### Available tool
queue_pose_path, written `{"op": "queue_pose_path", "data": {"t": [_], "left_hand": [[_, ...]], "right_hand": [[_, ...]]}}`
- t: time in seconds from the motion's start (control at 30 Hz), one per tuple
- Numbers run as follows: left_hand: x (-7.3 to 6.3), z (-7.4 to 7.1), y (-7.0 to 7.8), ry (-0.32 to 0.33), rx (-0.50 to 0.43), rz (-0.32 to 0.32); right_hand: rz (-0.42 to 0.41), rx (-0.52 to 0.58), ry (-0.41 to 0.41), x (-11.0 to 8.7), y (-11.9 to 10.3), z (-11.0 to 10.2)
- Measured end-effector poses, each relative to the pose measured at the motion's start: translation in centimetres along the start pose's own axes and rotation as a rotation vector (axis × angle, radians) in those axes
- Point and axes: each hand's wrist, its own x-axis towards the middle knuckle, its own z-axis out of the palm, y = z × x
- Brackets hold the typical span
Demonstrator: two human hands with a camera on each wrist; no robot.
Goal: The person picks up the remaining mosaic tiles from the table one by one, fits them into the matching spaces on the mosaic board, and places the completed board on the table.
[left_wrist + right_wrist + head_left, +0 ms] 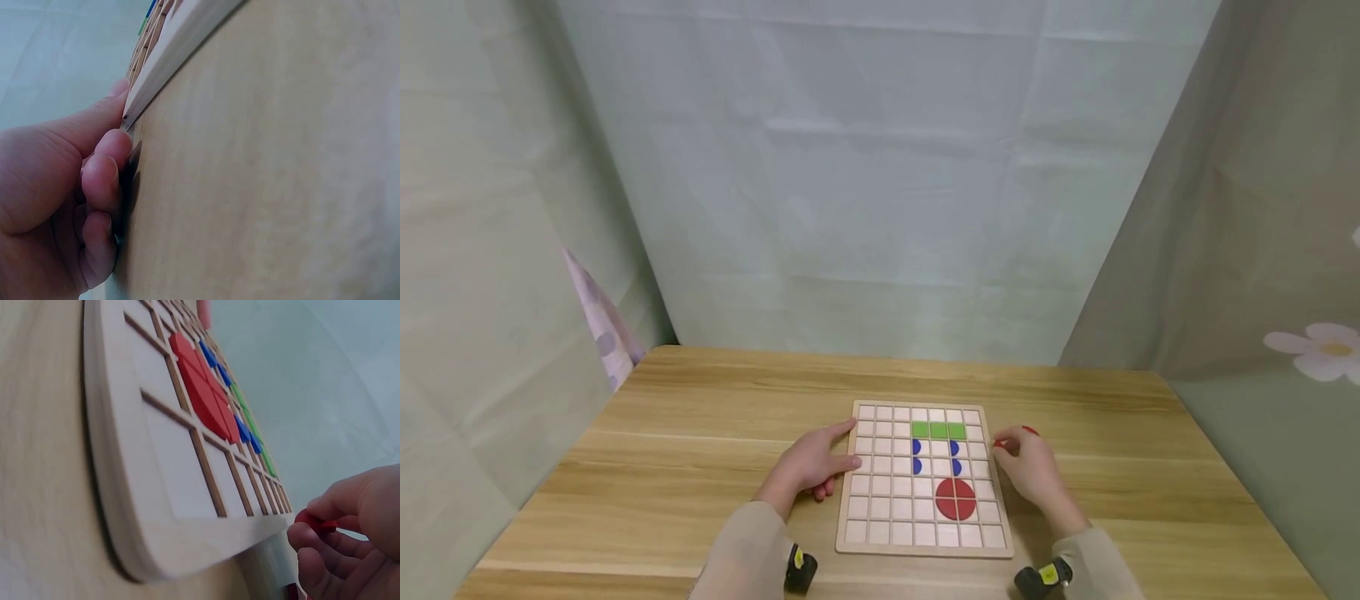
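Note:
A wooden grid board (pixel 891 507) lies on the table. Green squares (pixel 938 431) form a row on it, with blue half-circles (pixel 917 467) in two columns and red quarter-circle pieces (pixel 956 499) making a disc. My left hand (pixel 808 458) holds the board's left edge, thumb on the rim and the lower fingers (pixel 100 181) curled beside it. By the right edge, my right hand (pixel 1028 467) pinches a small red piece (pixel 315 522) between thumb and fingertips; its exact shape is partly hidden. Another bit of red (pixel 1030 431) shows behind that hand, mostly covered.
The wood-grain table (pixel 700 450) extends on both sides of the board. Pale fabric (pixel 865 183) hangs behind it and at the sides. Black wrist cameras (pixel 801 570) sit at both sleeves.

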Motion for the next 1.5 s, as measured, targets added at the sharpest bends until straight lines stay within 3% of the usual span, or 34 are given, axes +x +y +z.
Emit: {"op": "queue_pose_path", "data": {"t": [0.13, 0.77, 0.93, 1.5], "left_hand": [[0.0, 0.1, -0.1, 0.0, 0.007, -0.001], [0.0, -0.1, 0.0, 0.004, 0.013, 0.008], [0.0, -0.1, 0.0, 0.0, 0.007, 0.009], [0.0, 0.0, 0.2, 0.002, 0.001, 0.005]], "right_hand": [[0.034, 0.05, -0.023, -0.2, -0.2, 0.2], [-0.033, 0.192, -0.037, -0.8, -0.8, 1.3], [-0.009, 0.23, -0.06, -0.8, -1.2, 1.5], [-0.014, 0.248, -0.1, -1.3, -2.3, 2.0]]}}
